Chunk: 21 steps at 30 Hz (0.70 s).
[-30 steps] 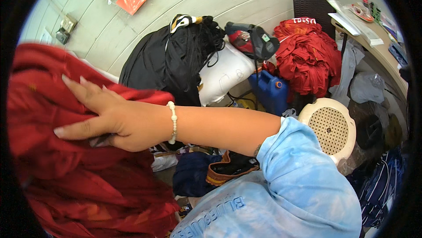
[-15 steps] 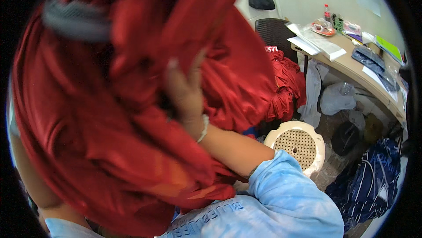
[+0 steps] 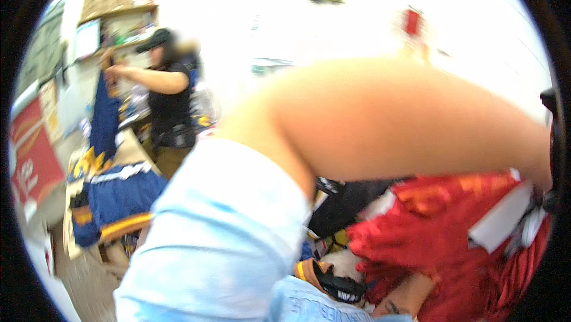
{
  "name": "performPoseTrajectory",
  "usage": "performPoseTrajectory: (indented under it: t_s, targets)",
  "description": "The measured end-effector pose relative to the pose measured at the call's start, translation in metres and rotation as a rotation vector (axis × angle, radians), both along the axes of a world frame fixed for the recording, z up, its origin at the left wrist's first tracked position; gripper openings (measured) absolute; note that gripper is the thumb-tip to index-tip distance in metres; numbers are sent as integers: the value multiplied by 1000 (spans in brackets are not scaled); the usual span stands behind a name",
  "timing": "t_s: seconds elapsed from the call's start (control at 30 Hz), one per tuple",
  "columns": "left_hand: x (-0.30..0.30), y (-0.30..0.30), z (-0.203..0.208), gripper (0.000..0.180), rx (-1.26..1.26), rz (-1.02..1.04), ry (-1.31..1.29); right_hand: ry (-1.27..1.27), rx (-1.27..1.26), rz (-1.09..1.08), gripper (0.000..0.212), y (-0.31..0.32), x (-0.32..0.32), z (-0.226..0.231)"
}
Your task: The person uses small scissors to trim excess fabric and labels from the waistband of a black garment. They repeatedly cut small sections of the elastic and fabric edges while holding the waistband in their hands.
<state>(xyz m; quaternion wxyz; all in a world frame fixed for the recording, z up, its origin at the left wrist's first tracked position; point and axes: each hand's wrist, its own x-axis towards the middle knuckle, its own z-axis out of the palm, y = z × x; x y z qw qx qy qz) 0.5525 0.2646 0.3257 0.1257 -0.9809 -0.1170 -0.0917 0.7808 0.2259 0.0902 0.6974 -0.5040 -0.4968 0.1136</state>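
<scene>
My left arm (image 3: 404, 119), with a light blue sleeve (image 3: 220, 227), is raised and stretches across the view to the right rim. Its hand lies beyond the picture's edge. At the lower right, my right forearm (image 3: 410, 298), marked with a dark tattoo, reaches into a pile of shiny red garments (image 3: 422, 227). The red cloth hides the right hand, so its fingers do not show. Orange patches mark the upper part of the red cloth. A white, sheet-like piece (image 3: 502, 218) lies on the garments near the right rim.
To the left, another person (image 3: 169, 96) in black holds up a navy garment (image 3: 104, 119) beside a table with navy and yellow garments (image 3: 125, 197). Shelves (image 3: 119, 24) stand behind. A red banner (image 3: 35, 149) hangs at the left rim. Black cloth (image 3: 351, 203) lies beneath my raised arm.
My view has swung left, away from the desk and stool. The red cloth that filled the left side is now at the lower right, and my left arm has come up across the view.
</scene>
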Motion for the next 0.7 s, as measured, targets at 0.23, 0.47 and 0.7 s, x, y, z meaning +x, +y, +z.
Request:
performPoseTrajectory:
  t_s: [0.23,0.47,0.7]
  targets:
    - [-16,-13,4,54,-5,7,-18,-111,-207,-56,47,-1,26,-18]
    - [-50,-8,12,55,-15,-2,-63,-191,-290,-58,46,-9,34,-27]
    - [-84,-10,25,57,-26,-14,-127,-253,-350,-67,45,-19,44,-29]
